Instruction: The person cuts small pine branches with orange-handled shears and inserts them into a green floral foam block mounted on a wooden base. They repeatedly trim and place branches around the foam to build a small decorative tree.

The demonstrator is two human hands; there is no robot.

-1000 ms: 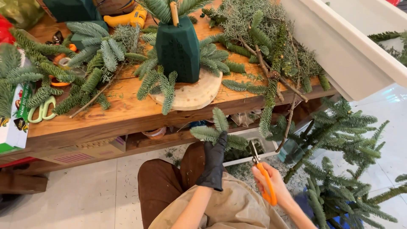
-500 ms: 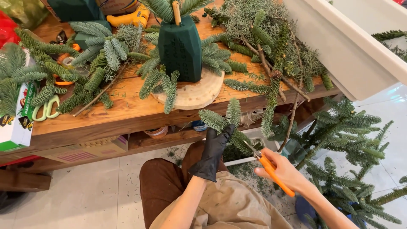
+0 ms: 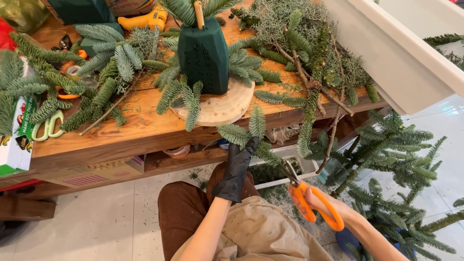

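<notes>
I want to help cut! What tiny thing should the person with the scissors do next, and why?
Probably squeeze the orange scissors shut. The gloved left hand holds up a fir sprig, and the right hand has the blades at the sprig's lower stem, so a snip there looks likely to trim it.

Head view: looking steeply down from the person's head, facing forward over the lap toward the wooden table (image 3: 145,133).
Nearness: sitting close, hands filling the lower frame.
</notes>
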